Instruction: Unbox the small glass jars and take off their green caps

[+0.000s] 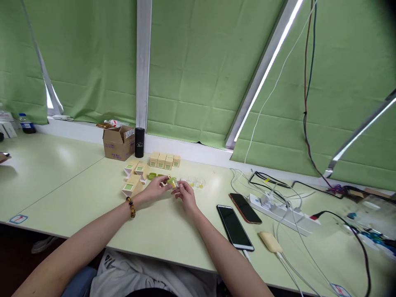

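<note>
My left hand (157, 188), with a beaded bracelet (131, 207) at the wrist, pinches a small green case with a clear part (172, 182). My right hand (186, 195) has its fingertips closed on the clear side of the same case. Left of the hands are green pieces (152, 176), partly hidden by my left hand. Clear round covers with yellow bits (200, 183) lie just right of the case. Several opened small cardboard boxes (132, 185) lie left of my left hand. A row of small closed boxes (165, 161) stands behind.
A cardboard carton (119, 143) and a black tumbler (139, 142) stand at the back by the wall. On the right are a white phone (235, 228), a darker phone (245, 208), a cream-coloured case (270, 242), and a power strip (281, 213) with tangled cables.
</note>
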Available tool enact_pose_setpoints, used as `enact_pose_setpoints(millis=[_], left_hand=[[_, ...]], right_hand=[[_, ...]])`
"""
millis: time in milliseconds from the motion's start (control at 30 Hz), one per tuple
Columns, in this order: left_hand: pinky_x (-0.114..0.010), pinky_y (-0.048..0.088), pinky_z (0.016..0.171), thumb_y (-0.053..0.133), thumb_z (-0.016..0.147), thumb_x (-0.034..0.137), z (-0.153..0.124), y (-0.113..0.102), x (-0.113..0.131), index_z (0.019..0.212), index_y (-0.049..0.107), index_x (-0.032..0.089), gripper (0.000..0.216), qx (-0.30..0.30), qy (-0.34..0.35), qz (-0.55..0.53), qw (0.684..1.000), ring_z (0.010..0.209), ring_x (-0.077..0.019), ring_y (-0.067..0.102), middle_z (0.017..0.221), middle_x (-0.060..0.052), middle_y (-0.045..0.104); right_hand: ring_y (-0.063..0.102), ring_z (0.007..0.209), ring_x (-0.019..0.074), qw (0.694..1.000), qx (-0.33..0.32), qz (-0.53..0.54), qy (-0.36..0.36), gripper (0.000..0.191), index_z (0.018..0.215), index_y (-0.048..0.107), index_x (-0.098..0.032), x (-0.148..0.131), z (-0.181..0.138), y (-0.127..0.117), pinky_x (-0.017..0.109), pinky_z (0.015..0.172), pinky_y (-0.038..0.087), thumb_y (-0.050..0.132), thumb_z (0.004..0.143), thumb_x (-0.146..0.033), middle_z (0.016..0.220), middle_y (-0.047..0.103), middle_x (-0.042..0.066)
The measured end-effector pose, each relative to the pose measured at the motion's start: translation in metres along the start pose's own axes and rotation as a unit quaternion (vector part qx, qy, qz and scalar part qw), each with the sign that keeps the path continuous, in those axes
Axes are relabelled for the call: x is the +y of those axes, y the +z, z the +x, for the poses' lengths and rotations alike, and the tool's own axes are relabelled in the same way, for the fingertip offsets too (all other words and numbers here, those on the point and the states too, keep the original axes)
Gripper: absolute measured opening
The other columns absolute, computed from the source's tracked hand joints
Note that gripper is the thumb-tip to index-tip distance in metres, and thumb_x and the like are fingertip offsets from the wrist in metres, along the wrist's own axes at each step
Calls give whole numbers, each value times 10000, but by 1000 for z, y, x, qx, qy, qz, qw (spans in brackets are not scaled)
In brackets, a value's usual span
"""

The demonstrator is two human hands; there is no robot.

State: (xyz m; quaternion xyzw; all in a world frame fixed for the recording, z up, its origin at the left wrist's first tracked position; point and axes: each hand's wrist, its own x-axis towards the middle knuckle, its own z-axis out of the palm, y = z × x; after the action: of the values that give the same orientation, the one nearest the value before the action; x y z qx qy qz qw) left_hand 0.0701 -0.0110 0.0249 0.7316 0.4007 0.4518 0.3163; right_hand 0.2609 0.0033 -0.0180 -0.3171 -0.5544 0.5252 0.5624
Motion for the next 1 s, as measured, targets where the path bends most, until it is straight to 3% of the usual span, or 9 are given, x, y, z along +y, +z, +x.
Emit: enact_pose_setpoints(millis=[133, 267, 433, 667, 800, 1000], left_hand=[[-374, 525, 871, 728, 863, 601, -3, 5, -7, 1194, 702, 171, 543, 51, -31, 32, 998, 1071, -283, 648, 1215, -143, 713], [-366, 530, 863, 752, 854, 574, -5, 9, -11, 1234, 711, 181, 549, 56, -44, 4, 997, 1072, -282, 658, 1265, -142, 706], [-424, 534, 945, 788, 808, 598, -5, 14, -16, 1247, 719, 158, 626, 91, -42, -51, 994, 1112, -311, 659, 1287, -174, 702], [-393, 541, 956, 670, 925, 599, -9, 9, -9, 1167, 757, 187, 487, 102, 33, -164, 981, 1103, -272, 671, 1159, -130, 741], [-394, 523, 985, 663, 953, 523, -12, 7, -4, 1141, 756, 201, 384, 114, 55, -132, 983, 1132, -266, 666, 1181, -124, 734], [-377, 522, 931, 624, 983, 453, -13, 10, -2, 1119, 741, 198, 312, 104, 66, -88, 988, 1079, -252, 678, 1075, -109, 736]], right_hand=[[691, 922, 223, 996, 0, -27, -90, 418, 1108, 654, -235, -4, -6, 2, 326, 674, 588, 761, 819, -518, 1111, 698, 86], [663, 1058, 240, 989, -13, -89, -117, 533, 1222, 610, -261, -5, -11, 9, 363, 800, 620, 838, 752, -365, 1306, 636, 105], [678, 1017, 232, 987, 45, -103, -119, 543, 1203, 580, -254, -6, -17, 19, 382, 828, 629, 862, 745, -326, 1224, 658, 99], [755, 1000, 257, 992, 6, 67, -105, 489, 1222, 604, -231, -27, -23, 25, 484, 970, 617, 828, 845, -447, 1204, 732, 94], [785, 880, 275, 979, -17, 201, -43, 494, 1211, 576, -256, -32, -21, 22, 535, 904, 618, 829, 837, -455, 1073, 782, 63], [746, 774, 242, 950, -56, 305, 29, 346, 1153, 577, -264, -35, -17, 15, 406, 718, 575, 720, 866, -393, 935, 782, 56]])
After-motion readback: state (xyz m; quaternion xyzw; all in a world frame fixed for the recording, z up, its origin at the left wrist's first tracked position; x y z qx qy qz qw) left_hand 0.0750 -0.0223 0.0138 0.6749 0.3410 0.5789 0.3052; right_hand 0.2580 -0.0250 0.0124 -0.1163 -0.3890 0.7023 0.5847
